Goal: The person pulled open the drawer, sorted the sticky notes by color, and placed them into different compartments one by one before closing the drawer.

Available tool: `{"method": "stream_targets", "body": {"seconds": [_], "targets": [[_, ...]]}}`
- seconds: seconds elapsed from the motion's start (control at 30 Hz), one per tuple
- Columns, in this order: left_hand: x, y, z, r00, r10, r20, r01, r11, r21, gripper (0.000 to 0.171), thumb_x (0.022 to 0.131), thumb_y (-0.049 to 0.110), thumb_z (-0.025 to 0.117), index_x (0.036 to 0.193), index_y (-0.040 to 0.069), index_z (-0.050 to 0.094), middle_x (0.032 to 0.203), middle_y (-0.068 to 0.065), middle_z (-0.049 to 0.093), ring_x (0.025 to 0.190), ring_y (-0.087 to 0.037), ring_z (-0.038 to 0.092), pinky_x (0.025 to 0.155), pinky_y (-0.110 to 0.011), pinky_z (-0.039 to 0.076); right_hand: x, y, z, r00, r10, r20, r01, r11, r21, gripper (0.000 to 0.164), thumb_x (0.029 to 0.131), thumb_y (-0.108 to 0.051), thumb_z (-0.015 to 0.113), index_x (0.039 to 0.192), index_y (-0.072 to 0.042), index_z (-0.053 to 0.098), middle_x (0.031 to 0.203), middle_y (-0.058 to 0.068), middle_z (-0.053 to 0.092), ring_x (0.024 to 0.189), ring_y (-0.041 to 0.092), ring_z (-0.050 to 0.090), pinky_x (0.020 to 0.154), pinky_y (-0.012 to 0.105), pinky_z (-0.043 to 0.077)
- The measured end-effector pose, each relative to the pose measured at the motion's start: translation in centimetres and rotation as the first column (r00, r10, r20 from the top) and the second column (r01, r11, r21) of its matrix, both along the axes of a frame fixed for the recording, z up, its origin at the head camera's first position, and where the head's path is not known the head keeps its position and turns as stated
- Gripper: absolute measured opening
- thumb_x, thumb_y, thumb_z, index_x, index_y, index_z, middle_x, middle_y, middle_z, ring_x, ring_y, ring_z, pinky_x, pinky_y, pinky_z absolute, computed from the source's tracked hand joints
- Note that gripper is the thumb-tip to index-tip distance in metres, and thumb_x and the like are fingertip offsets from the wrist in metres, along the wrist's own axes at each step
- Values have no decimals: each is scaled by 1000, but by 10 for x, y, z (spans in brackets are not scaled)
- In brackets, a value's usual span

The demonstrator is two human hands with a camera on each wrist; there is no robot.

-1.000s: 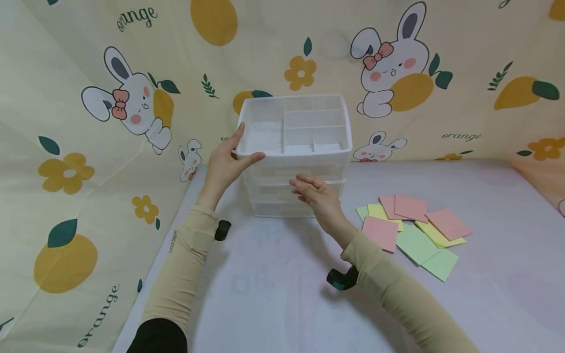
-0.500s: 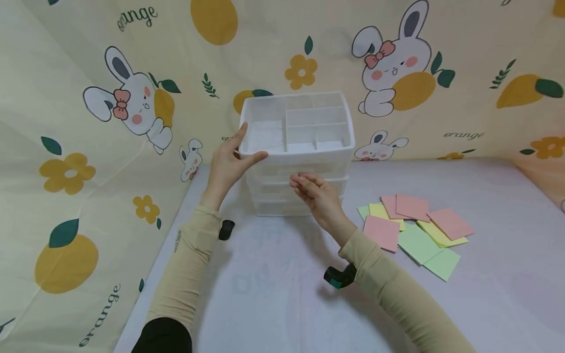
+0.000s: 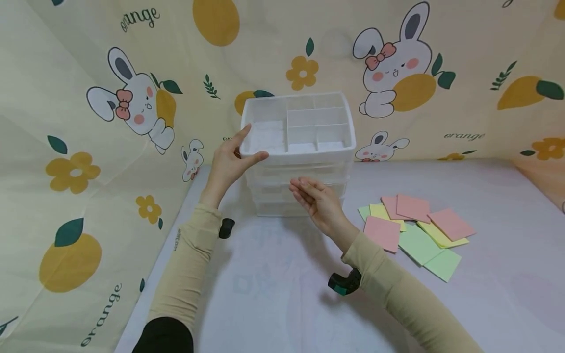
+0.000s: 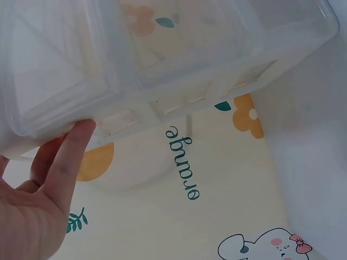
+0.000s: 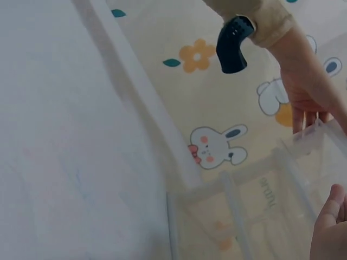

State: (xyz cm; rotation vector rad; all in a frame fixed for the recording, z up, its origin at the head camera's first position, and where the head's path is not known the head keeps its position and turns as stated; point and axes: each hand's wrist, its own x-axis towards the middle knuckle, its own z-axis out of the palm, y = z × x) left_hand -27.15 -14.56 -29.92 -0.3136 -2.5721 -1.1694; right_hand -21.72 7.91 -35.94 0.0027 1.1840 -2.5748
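- The white box (image 3: 302,158) stands on the table (image 3: 273,294), its clear drawers (image 3: 273,192) looking shut.
- The left hand (image 3: 224,166) grips the box's top left corner, thumb in front — same as a second ago.
- The right hand (image 3: 324,206) is half open, in front of the drawers; its fingers have drawn closer together. It has hold of nothing I can see — I can't tell if it touches.
- So the box seems steady, and the work hardly further along.
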Motion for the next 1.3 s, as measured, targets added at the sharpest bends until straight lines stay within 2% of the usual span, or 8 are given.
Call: {"method": "stream_targets", "body": {"seconds": [0.27, 0.4, 0.57, 0.77, 1.07, 1.3], "targets": [[1, -2, 3, 998, -11, 59, 9, 1000, 22, 80, 71, 60, 70, 140, 45, 32, 82, -5, 41, 75, -18, 42, 64, -28, 37, 14, 5, 2, 1000, 27, 9, -28, 998, 53, 16, 96, -9, 48, 111, -3, 52, 100, 3, 71, 95, 11, 68, 86, 21, 50], [0, -5, 2, 995, -20, 102, 16, 999, 44, 79, 70, 63, 68, 137, 52, 28, 85, -5, 42, 78, -18, 44, 66, -28, 40, 22, 9, 1, 998, 62, 3, -62, 996, 57, 25, 96, -10, 49, 119, -1, 49, 105, 4, 70, 97, 12, 67, 88, 22, 49], [0, -7, 3, 991, -36, 132, 28, 998, 60, 77, 69, 65, 67, 134, 57, 26, 83, -6, 45, 74, -20, 48, 65, -28, 43, 33, 16, 3, 995, 96, -5, -96, 994, 56, 37, 96, -12, 50, 129, 4, 43, 107, 4, 70, 99, 12, 67, 90, 23, 49], [1, -7, 4, 989, -47, 137, 38, 997, 67, 77, 69, 64, 68, 134, 57, 26, 80, -5, 44, 71, -19, 48, 64, -27, 44, 45, 23, 4, 988, 151, -3, -151, 987, 54, 42, 98, -14, 47, 134, 5, 35, 106, 3, 69, 100, 12, 66, 89, 22, 49], [0, -7, 2, 990, -55, 132, 46, 996, 74, 77, 70, 63, 68, 135, 56, 27, 80, -5, 44, 71, -19, 47, 64, -27, 44, 57, 27, -1, 978, 210, 8, -210, 977, 28, 33, 97, -13, 49, 126, 0, 44, 106, 3, 70, 100, 14, 67, 88, 22, 50], [-2, -7, 2, 991, -50, 121, 42, 996, 73, 77, 70, 62, 68, 135, 56, 27, 82, -6, 45, 73, -19, 48, 65, -27, 42, 64, 25, -2, 974, 227, 15, -227, 974, -2, 45, 99, -14, 45, 138, 4, 30, 107, 3, 69, 100, 13, 66, 87, 22, 50]]}}
